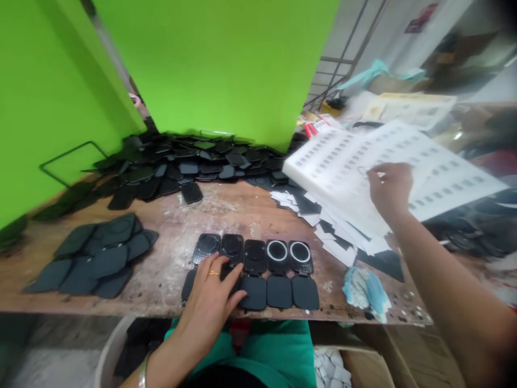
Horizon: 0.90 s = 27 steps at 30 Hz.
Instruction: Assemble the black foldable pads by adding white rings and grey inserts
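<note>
My left hand, a ring on one finger, lies with fingers spread over the left end of a row of hinged black square pads. Its fingertips touch the pads there and hide part of them. The two rightmost upper panels each carry a white ring; the other upper panels show dark round recesses. My right hand is over a white sheet printed with rows of small dark marks. Its thumb and fingers are pinched together, and what is between them is too blurred to name. A faint ring shape shows beside the fingertips.
A long heap of black pads lines the green wall. A smaller stack lies at left. White paper scraps and a crumpled blue-white cloth lie at right. Below the table edge stand a bin and cardboard boxes.
</note>
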{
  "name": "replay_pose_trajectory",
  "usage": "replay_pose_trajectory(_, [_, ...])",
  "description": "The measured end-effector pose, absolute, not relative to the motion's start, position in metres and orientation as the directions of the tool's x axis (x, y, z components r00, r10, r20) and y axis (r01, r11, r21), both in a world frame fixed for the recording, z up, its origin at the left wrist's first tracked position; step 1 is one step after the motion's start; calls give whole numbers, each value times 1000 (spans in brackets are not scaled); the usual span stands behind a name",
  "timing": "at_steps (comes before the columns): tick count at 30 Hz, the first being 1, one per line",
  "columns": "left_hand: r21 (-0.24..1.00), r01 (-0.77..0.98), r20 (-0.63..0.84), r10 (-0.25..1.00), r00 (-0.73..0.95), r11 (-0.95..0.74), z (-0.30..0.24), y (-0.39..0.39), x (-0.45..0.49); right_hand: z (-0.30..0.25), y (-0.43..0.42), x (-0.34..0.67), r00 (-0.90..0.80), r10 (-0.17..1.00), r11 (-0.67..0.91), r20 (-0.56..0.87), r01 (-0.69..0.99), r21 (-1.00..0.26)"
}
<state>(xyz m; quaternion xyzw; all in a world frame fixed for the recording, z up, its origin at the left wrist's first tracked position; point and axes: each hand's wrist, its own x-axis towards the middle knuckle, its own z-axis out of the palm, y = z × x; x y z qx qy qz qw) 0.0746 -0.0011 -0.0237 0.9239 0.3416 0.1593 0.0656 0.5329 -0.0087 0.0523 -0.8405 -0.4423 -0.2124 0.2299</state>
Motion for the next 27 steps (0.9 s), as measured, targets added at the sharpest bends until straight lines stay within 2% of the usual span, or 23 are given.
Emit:
replay_pose_trajectory(1, [236,622,234,665,710,-747,-21,-3,76,53,-11,515,512,655,-468,556,852,-233])
replay_pose_trajectory(3, [237,632,218,675,705,-738,-18,-6,79,50,-14,471,485,733,-309,477,862,-403])
replay_pose_trajectory(6, [232,633,210,674,708,-738,-17,-9,85,36,-15,399,369,915,-163,163,709,-686])
replay_pose_trajectory(9, [222,633,182,669,721,-742,-17,-10,89,17,-11,345,235,969,-197,-80,532,-823])
replay_pose_trajectory(11, [217,628,169,663,730,-747,-16,-9,90,6,-7,326,183,968,-238,-169,481,-844])
replay_pose_trajectory(13, [220,626,160,660,734,-748,-16,-9,90,-3,-3,316,151,971,-237,-185,492,-838])
replay_pose_trajectory(21, [230,624,146,661,736,-747,-17,-8,89,-14,4,307,167,985,-145,-41,677,-722])
replay_pose_trajectory(27, [210,623,147,654,742,-754,-14,-6,90,-14,-2,304,116,992,-52,59,766,-640])
